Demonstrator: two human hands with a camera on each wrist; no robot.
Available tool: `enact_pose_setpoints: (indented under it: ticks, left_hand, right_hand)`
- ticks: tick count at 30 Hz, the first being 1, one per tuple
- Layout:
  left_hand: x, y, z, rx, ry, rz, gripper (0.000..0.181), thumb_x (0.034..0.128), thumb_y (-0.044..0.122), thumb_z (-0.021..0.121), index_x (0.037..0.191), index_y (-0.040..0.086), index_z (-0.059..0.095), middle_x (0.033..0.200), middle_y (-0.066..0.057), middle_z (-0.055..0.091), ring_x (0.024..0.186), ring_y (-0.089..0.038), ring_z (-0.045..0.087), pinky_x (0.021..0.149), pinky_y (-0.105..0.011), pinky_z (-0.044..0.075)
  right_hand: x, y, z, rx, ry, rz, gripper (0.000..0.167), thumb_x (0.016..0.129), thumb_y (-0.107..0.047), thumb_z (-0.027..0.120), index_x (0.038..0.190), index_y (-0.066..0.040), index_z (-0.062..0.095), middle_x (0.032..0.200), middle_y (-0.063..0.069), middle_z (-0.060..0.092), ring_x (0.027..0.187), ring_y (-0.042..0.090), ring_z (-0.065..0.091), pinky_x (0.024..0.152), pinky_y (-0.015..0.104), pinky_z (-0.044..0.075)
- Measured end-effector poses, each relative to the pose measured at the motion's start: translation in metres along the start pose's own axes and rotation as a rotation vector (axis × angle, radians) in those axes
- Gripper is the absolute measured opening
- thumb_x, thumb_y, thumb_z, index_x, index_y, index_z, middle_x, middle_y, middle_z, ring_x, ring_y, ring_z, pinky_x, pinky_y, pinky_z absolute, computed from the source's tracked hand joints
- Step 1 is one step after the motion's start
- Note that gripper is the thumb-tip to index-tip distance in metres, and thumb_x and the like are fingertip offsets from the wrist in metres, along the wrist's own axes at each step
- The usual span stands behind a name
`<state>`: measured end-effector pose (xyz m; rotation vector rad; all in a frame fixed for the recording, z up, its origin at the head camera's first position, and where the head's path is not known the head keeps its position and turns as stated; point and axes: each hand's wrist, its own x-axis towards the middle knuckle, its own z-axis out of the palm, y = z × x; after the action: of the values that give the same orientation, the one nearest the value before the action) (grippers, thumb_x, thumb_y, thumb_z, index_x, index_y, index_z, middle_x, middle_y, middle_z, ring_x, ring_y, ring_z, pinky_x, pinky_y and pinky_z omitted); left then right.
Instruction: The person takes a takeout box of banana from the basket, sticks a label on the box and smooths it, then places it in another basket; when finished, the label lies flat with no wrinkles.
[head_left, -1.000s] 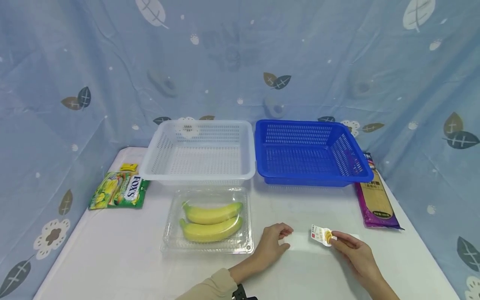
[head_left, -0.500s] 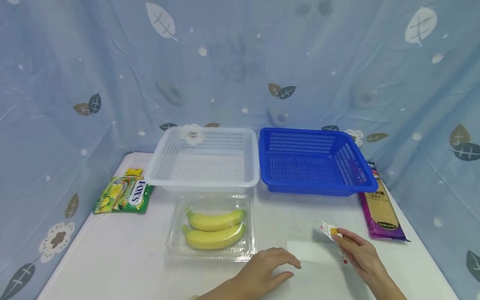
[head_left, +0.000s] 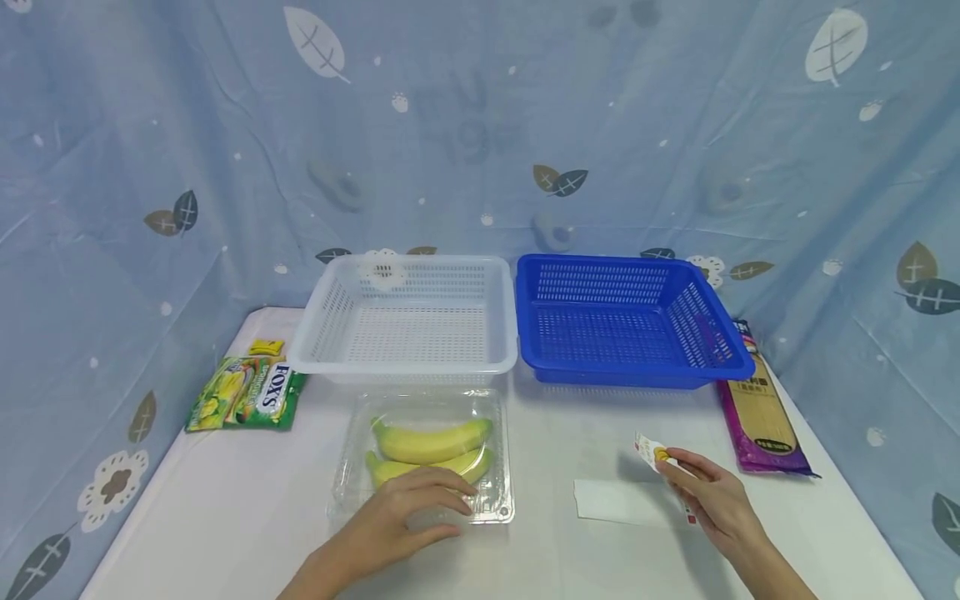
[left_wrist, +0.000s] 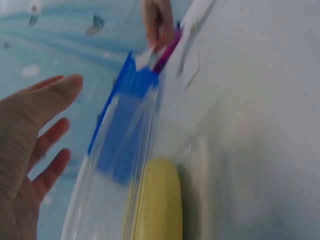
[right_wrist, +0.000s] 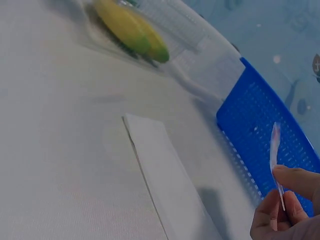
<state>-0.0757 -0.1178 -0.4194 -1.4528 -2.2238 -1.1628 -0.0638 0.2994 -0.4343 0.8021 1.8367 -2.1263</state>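
My right hand (head_left: 712,504) pinches a small white printed label (head_left: 647,450) between thumb and fingers, above the table's right side. The label carries a yellow picture and red marks; in the right wrist view the label (right_wrist: 274,150) appears nearly edge-on. Over the front of a clear plastic box (head_left: 501,433) hovers my left hand (head_left: 397,518), its fingers loosely bent and holding nothing. Two yellow bananas (head_left: 431,442) lie inside the lidded box, the front one partly hidden by that hand. A white paper strip (head_left: 618,502) lies flat on the table beside my right hand.
Behind the box stands a white basket (head_left: 405,367), with a blue basket (head_left: 622,377) to its right. A green FOX'S bag (head_left: 251,396) and a small yellow packet (head_left: 266,347) lie at left. A purple noodle pack (head_left: 761,417) lies at right.
My left hand has moved left, from beside the white strip to over the front of the box. My right hand keeps its hold on the label, which has turned slightly.
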Motion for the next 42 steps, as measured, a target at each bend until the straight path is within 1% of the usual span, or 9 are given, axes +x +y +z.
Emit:
enact_pose_setpoints:
  ticks: [6,9,13,16,26,31,34,39,42]
  left_hand:
    - [-0.039,-0.017,-0.032,0.109,0.111,-0.227,0.051,0.0655,0.016,0.087,0.112,0.02,0.067,0.141,-0.007,0.049,0.139,-0.025,0.032,0.115,-0.026,0.018]
    - [-0.056,-0.025,-0.041,0.141,0.121,-0.356,0.065,0.0612,0.021,0.09,0.121,0.017,0.064,0.151,-0.011,0.037,0.145,-0.025,0.017,0.116,-0.044,0.016]
    - [-0.072,-0.032,-0.044,0.107,0.088,-0.515,0.086,0.059,0.027,0.091,0.135,0.014,0.053,0.159,-0.01,0.017,0.147,-0.023,-0.001,0.101,-0.073,0.016]
    - [-0.079,-0.038,-0.042,0.063,0.066,-0.583,0.098,0.0598,0.031,0.09,0.144,0.015,0.043,0.161,-0.008,0.006,0.147,-0.021,-0.006,0.098,-0.077,0.015]
    - [-0.079,-0.051,-0.034,0.174,0.104,-0.578,0.107,0.0547,0.031,0.091,0.146,0.011,0.04,0.16,-0.012,0.011,0.142,-0.002,0.009,0.104,-0.046,0.032]
    - [-0.077,-0.051,-0.033,0.188,0.122,-0.575,0.11,0.0529,0.032,0.091,0.147,0.01,0.038,0.159,-0.015,0.012,0.139,0.001,0.009,0.102,-0.043,0.034]
    - [-0.078,-0.051,-0.033,0.179,0.127,-0.586,0.11,0.0529,0.033,0.09,0.147,0.01,0.037,0.16,-0.013,0.009,0.142,-0.008,0.012,0.099,-0.049,0.035]
    - [-0.078,-0.051,-0.033,0.155,0.125,-0.604,0.108,0.0532,0.032,0.09,0.146,0.011,0.039,0.159,-0.017,0.009,0.137,-0.043,0.025,0.098,-0.054,0.036]
    - [-0.078,-0.051,-0.033,0.163,0.124,-0.604,0.106,0.0526,0.031,0.09,0.144,0.008,0.042,0.158,-0.02,0.01,0.133,-0.05,0.028,0.098,-0.054,0.036]
  right_hand:
    - [-0.002,-0.002,0.007,-0.091,0.023,-0.026,0.019,0.083,-0.016,0.076,0.086,-0.034,0.069,0.083,-0.016,0.069,0.059,0.002,0.057,0.041,0.021,0.029]
    - [-0.003,-0.003,0.011,-0.142,0.037,-0.046,0.02,0.082,-0.017,0.077,0.087,-0.035,0.069,0.084,-0.016,0.069,0.055,0.0,0.054,0.038,0.019,0.03]
    - [-0.003,0.0,0.018,-0.098,0.007,-0.097,0.021,0.083,-0.01,0.075,0.092,-0.028,0.07,0.091,-0.016,0.068,0.072,0.001,0.06,0.056,0.014,0.05]
    - [-0.002,0.004,0.025,-0.051,-0.025,-0.125,0.021,0.084,-0.004,0.072,0.097,-0.02,0.07,0.097,-0.014,0.066,0.085,0.004,0.062,0.078,0.02,0.054]
    - [-0.007,0.011,0.056,-0.223,0.003,-0.179,0.04,0.083,-0.013,0.075,0.119,-0.003,0.061,0.115,-0.003,0.056,0.089,0.006,0.058,0.077,0.02,0.053]
    - [-0.01,0.01,0.072,-0.279,-0.013,-0.227,0.044,0.083,-0.013,0.075,0.121,-0.001,0.059,0.115,-0.003,0.056,0.086,0.005,0.058,0.076,0.018,0.051]
    - [-0.012,0.01,0.081,-0.271,-0.036,-0.257,0.044,0.082,-0.009,0.075,0.121,0.001,0.058,0.107,-0.001,0.059,0.082,0.006,0.059,0.075,0.018,0.051]
    - [-0.016,0.008,0.095,-0.248,-0.083,-0.294,0.043,0.081,-0.004,0.074,0.119,0.003,0.057,0.095,0.003,0.061,0.078,0.007,0.059,0.074,0.019,0.051]
    - [-0.018,0.008,0.104,-0.234,-0.123,-0.301,0.041,0.082,-0.005,0.073,0.118,0.004,0.057,0.09,0.005,0.064,0.077,0.009,0.061,0.076,0.023,0.052]
